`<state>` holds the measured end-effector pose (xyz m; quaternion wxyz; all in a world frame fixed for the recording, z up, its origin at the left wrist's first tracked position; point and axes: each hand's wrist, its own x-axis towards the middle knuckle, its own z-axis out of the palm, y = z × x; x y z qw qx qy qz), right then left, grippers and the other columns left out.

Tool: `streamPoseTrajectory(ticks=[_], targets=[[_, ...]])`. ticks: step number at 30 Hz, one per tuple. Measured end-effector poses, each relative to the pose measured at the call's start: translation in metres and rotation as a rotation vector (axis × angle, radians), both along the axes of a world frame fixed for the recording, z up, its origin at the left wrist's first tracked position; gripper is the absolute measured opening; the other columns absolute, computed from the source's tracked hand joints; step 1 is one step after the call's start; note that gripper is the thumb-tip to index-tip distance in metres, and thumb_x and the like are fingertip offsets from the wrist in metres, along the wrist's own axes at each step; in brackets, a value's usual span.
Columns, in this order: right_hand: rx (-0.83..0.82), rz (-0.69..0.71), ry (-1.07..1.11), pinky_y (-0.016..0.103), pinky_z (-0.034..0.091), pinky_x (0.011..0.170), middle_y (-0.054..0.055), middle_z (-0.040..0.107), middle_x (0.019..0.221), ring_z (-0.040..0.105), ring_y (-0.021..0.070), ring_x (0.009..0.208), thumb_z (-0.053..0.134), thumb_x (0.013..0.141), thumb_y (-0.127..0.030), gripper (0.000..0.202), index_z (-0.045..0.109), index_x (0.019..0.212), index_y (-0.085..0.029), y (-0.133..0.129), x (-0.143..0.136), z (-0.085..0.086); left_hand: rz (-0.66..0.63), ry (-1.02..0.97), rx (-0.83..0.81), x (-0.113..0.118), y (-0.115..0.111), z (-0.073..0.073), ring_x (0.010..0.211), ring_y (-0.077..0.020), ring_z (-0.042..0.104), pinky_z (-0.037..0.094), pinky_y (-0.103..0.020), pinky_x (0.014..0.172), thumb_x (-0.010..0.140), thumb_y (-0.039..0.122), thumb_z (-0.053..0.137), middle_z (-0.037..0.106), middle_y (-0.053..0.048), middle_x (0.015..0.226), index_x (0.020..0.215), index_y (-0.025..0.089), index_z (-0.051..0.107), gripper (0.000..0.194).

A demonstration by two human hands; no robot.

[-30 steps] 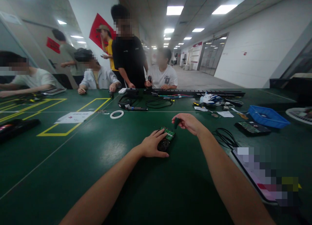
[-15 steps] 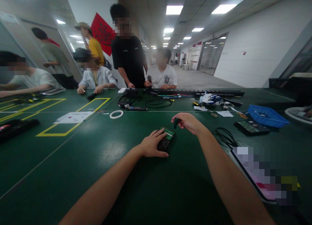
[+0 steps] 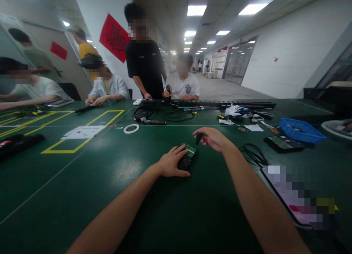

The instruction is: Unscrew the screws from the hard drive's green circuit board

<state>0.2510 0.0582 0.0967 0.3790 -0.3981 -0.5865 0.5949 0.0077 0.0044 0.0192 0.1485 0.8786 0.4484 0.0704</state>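
A hard drive with a green circuit board [image 3: 190, 150] lies on the green table [image 3: 132, 195] in front of me. My left hand [image 3: 173, 162] rests on its left side, fingers spread over the board and thumb at the near edge. My right hand [image 3: 211, 138] pinches a small screwdriver with a dark handle [image 3: 198, 137], held upright above the board's far right corner. The screwdriver's tip is too small to make out clearly.
A blue tray [image 3: 302, 130] and a second drive [image 3: 285, 143] lie at the right, above a tablet [image 3: 288, 199] and black cable [image 3: 253, 155]. Across the table are a tape roll [image 3: 131, 129], papers [image 3: 84, 132], gloves [image 3: 237, 111] and several people.
My hands and the drive have hardly moved; the screwdriver handle stands slightly more upright. In the background, two standing people have moved left, and a seated person's hands have shifted left.
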Motion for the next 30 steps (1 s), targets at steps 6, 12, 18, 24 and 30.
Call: streamPoseTrajectory(ticks=[6,12,18,24,30], targets=[[-0.064,-0.007,0.055,0.026,0.039,0.05,0.013,0.072,0.094,0.052,0.0116,0.057,0.055,0.087,-0.031,0.02,0.066,0.086,-0.015,0.003,0.001,-0.004,0.001,-0.001,-0.005,-0.001,0.001,-0.001,0.149,-0.0392,0.013,0.023,-0.054,0.118,0.065,0.085,0.062,0.011,-0.004,0.165,0.157,0.032,0.019,0.115],[-0.079,0.024,0.053,0.025,0.041,0.05,0.013,0.073,0.092,0.054,0.0126,0.057,0.052,0.09,-0.033,0.021,0.063,0.091,-0.015,0.006,0.001,-0.008,-0.005,0.003,-0.007,-0.001,0.001,0.0,0.149,-0.0391,0.012,0.023,-0.055,0.118,0.066,0.085,0.061,0.01,-0.004,0.166,0.157,0.032,0.018,0.114],[-0.063,0.044,0.048,0.024,0.04,0.048,0.011,0.071,0.09,0.053,0.0122,0.056,0.051,0.091,-0.033,0.027,0.068,0.101,-0.015,0.009,-0.001,-0.011,0.001,-0.002,-0.005,0.0,0.001,0.0,0.15,-0.039,0.012,0.022,-0.055,0.118,0.065,0.083,0.063,0.011,-0.003,0.165,0.157,0.033,0.019,0.114],[-0.078,0.048,0.067,0.024,0.04,0.047,0.011,0.071,0.09,0.052,0.012,0.056,0.05,0.091,-0.033,0.026,0.069,0.096,-0.015,0.01,-0.001,-0.013,-0.005,-0.008,0.004,0.0,0.001,-0.001,0.149,-0.0389,0.014,0.023,-0.054,0.118,0.065,0.084,0.062,0.012,-0.004,0.165,0.157,0.032,0.019,0.114],[-0.126,0.011,0.101,0.025,0.044,0.05,0.014,0.073,0.099,0.054,0.0127,0.057,0.049,0.092,-0.033,0.023,0.064,0.094,-0.015,0.009,-0.002,-0.012,-0.009,-0.005,0.016,-0.001,0.002,-0.003,0.149,-0.0386,0.014,0.023,-0.054,0.118,0.064,0.086,0.061,0.012,-0.004,0.165,0.157,0.031,0.02,0.115]])
